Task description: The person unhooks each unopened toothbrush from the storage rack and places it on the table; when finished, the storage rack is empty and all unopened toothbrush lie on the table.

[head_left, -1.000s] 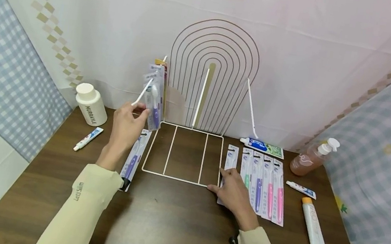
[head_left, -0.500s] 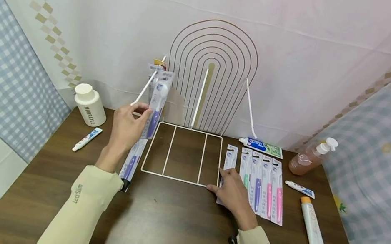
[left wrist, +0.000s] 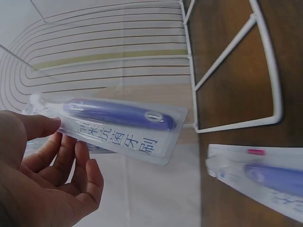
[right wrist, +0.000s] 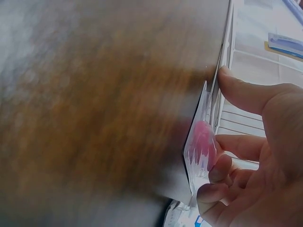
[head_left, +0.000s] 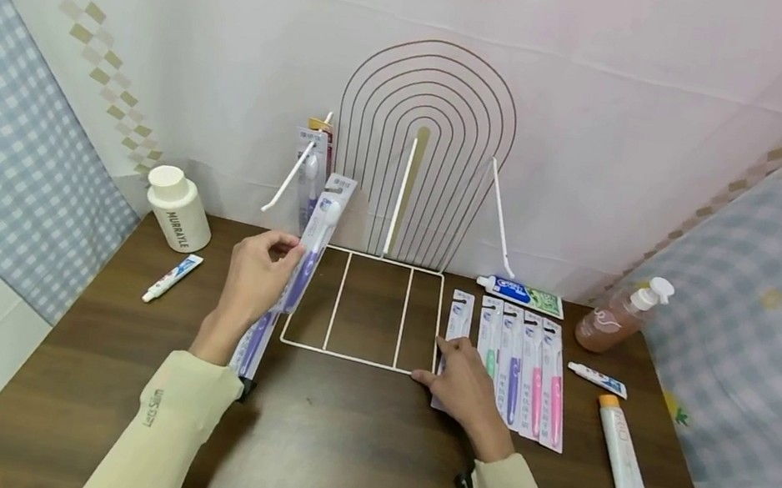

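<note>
Head view: five packed toothbrushes (head_left: 516, 362), right.

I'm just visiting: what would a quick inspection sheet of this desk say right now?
Surface: dark brown wooden table.
Job's things: purple packaged toothbrush held tilted over the white wire display rack; another pack hangs on its left hook.
Clutter: row of packaged toothbrushes, white bottle, pump bottle, long white tube.
Hands: left hand pinches the purple pack; right hand rests at the rack's corner, touching a pack.
Cables: nothing seen.
Surroundings: patterned fabric backdrop.
</note>
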Available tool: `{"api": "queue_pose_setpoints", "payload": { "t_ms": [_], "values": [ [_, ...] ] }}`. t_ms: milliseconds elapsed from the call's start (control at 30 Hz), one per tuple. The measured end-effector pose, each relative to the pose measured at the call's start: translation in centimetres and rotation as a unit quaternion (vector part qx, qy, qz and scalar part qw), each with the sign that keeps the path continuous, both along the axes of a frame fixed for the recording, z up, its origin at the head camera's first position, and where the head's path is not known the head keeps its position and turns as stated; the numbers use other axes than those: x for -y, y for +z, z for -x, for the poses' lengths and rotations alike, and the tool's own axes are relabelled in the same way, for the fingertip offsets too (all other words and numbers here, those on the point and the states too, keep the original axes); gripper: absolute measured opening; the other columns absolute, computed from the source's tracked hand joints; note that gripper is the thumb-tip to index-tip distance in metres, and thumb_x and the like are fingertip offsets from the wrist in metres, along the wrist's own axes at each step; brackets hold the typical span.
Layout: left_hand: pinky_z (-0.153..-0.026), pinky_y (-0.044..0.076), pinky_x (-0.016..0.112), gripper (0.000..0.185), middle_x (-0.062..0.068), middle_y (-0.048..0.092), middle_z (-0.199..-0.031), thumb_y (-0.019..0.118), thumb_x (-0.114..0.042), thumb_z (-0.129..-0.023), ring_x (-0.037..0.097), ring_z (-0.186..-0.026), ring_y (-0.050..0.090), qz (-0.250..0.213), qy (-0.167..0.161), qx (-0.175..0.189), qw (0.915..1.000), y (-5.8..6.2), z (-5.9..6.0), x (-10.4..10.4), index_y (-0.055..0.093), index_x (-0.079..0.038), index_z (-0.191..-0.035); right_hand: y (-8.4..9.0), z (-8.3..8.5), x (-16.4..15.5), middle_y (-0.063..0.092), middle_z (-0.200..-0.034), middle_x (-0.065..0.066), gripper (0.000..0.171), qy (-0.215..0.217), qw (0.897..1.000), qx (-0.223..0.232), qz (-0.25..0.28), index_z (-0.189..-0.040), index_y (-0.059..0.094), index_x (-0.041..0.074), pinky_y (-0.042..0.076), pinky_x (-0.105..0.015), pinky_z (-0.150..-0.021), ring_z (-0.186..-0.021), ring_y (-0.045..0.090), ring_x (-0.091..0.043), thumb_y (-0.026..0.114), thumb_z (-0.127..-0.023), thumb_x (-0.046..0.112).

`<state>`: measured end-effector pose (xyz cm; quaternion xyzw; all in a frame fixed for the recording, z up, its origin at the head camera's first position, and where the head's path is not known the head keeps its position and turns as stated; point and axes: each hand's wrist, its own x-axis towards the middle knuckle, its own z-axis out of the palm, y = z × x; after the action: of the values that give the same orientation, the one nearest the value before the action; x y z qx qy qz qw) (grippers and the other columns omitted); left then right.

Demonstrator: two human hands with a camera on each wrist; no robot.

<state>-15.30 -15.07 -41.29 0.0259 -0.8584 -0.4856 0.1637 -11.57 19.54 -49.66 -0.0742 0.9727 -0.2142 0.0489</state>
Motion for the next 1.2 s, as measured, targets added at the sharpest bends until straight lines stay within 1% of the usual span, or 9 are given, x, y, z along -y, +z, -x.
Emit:
{"api": "queue_pose_setpoints", "payload": {
  "t_ms": [200, 367, 467, 633, 900, 1067, 1100, 1133, 1200],
  "values": [
    [-0.076, 0.049, 0.017, 0.022, 0.025, 0.083, -0.106, 0.072, -0.013, -0.11, 0.033, -0.095, 0.075, 0.001, -0.01, 0.052, 0.9986, -1.4, -0.7, 0.7, 0.083, 0.006, -0.114, -0.1, -0.1, 0.2, 0.069, -0.137, -0.023, 0.08, -0.001, 1.0, -0.003, -0.005, -0.157, 0.065, -0.004, 0.061, -0.053, -0.094, -0.116, 0.067, -0.035, 0.094, -0.096, 0.039],
    [-0.076, 0.05, 0.018, 0.023, 0.026, 0.083, -0.107, 0.072, -0.013, -0.109, 0.033, -0.096, 0.076, 0.007, -0.005, 0.082, 0.9966, -2.3, -1.3, 1.7, 0.083, 0.007, -0.115, 0.0, 0.1, 0.2, 0.069, -0.137, -0.023, 0.08, 0.001, 1.0, -0.002, -0.005, -0.157, 0.065, -0.005, 0.061, -0.052, -0.093, -0.115, 0.067, -0.034, 0.093, -0.096, 0.038],
    [-0.075, 0.05, 0.019, 0.022, 0.025, 0.084, -0.105, 0.073, -0.013, -0.108, 0.028, -0.091, 0.075, 0.014, 0.0, 0.094, 0.9955, -2.9, -1.6, 2.3, 0.083, 0.007, -0.113, 0.0, 0.0, 0.3, 0.069, -0.137, -0.023, 0.08, 0.001, 1.0, -0.002, -0.002, -0.157, 0.065, -0.006, 0.06, -0.051, -0.092, -0.114, 0.067, -0.033, 0.093, -0.096, 0.038],
    [-0.074, 0.05, 0.022, 0.022, 0.025, 0.084, -0.102, 0.074, -0.012, -0.107, 0.014, -0.081, 0.068, 0.014, -0.002, 0.105, 0.9943, -3.6, -2.1, 3.0, 0.083, 0.007, -0.111, 0.0, 0.0, 0.2, 0.07, -0.136, -0.023, 0.079, -0.001, 1.0, -0.004, -0.002, -0.156, 0.065, -0.007, 0.06, -0.05, -0.092, -0.113, 0.068, -0.033, 0.094, -0.096, 0.037],
    [-0.074, 0.052, 0.022, 0.025, 0.025, 0.084, -0.107, 0.073, -0.015, -0.108, 0.007, -0.082, 0.066, -0.003, -0.011, 0.151, 0.9884, -4.7, -3.1, 4.5, 0.082, 0.008, -0.114, -0.2, 0.0, 0.1, 0.07, -0.137, -0.023, 0.08, 0.002, 1.0, -0.009, -0.006, -0.155, 0.066, -0.007, 0.061, -0.053, -0.095, -0.117, 0.069, -0.036, 0.094, -0.095, 0.037],
    [-0.075, 0.053, 0.024, 0.028, 0.025, 0.085, -0.108, 0.072, -0.016, -0.108, 0.011, -0.086, 0.07, -0.007, -0.013, 0.176, 0.9843, -5.3, -3.4, 5.6, 0.082, 0.008, -0.115, -0.3, 0.0, 0.1, 0.07, -0.137, -0.024, 0.08, 0.004, 1.0, -0.01, -0.007, -0.155, 0.065, -0.007, 0.061, -0.055, -0.099, -0.12, 0.07, -0.038, 0.094, -0.095, 0.038],
    [-0.076, 0.054, 0.025, 0.028, 0.025, 0.085, -0.108, 0.072, -0.016, -0.107, 0.014, -0.088, 0.072, -0.007, -0.014, 0.179, 0.9836, -5.5, -3.4, 5.9, 0.082, 0.009, -0.115, -0.3, 0.0, 0.1, 0.07, -0.137, -0.024, 0.08, 0.003, 1.0, -0.009, -0.007, -0.156, 0.065, -0.007, 0.061, -0.056, -0.099, -0.12, 0.069, -0.038, 0.094, -0.095, 0.038],
    [-0.076, 0.054, 0.025, 0.026, 0.02, 0.086, -0.103, 0.073, -0.018, -0.107, 0.013, -0.088, 0.073, -0.006, -0.014, 0.181, 0.9833, -6.2, -3.2, 6.4, 0.084, 0.005, -0.112, -0.2, 0.0, 0.1, 0.07, -0.137, -0.025, 0.08, 0.002, 1.0, -0.008, -0.006, -0.156, 0.065, -0.007, 0.061, -0.056, -0.1, -0.121, 0.069, -0.039, 0.094, -0.095, 0.038],
    [-0.079, 0.055, 0.028, 0.026, 0.02, 0.086, -0.103, 0.072, -0.018, -0.106, 0.018, -0.091, 0.074, -0.005, -0.015, 0.188, 0.9821, -6.5, -3.2, 6.9, 0.084, 0.005, -0.112, -0.2, 0.0, 0.1, 0.07, -0.137, -0.024, 0.08, 0.001, 1.0, -0.006, -0.006, -0.156, 0.065, -0.007, 0.061, -0.056, -0.099, -0.121, 0.069, -0.039, 0.094, -0.096, 0.038]
  ]
}}
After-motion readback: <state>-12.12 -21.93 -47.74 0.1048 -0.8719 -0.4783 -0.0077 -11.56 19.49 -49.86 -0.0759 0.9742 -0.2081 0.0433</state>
